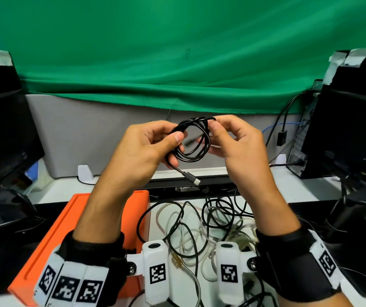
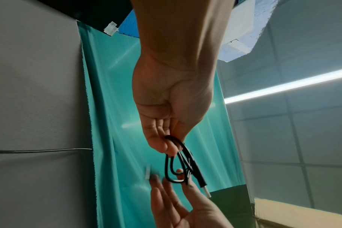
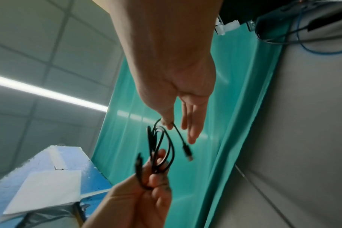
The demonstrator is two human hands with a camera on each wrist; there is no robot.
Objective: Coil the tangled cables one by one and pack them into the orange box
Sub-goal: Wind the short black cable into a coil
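A black cable point(image 1: 191, 138) is wound into a small coil held up in the air between both hands. My left hand point(image 1: 175, 147) grips the coil's left side, thumb in front and fingers behind; the left wrist view shows the same coil point(image 2: 178, 166). My right hand point(image 1: 214, 125) pinches the cable at the coil's top right, and in the right wrist view a free end with a plug point(image 3: 187, 152) hangs from that pinch. Another plug point(image 1: 194, 179) dangles below the coil. The orange box point(image 1: 51, 240) lies at lower left under my left forearm. A tangle of black and white cables point(image 1: 199, 229) lies right of it.
A dark monitor point(image 1: 4, 129) stands at the left, and a black computer tower point(image 1: 350, 129) with plugged-in leads at the right. A grey partition point(image 1: 102, 134) draped with green cloth point(image 1: 177, 63) closes off the back of the desk.
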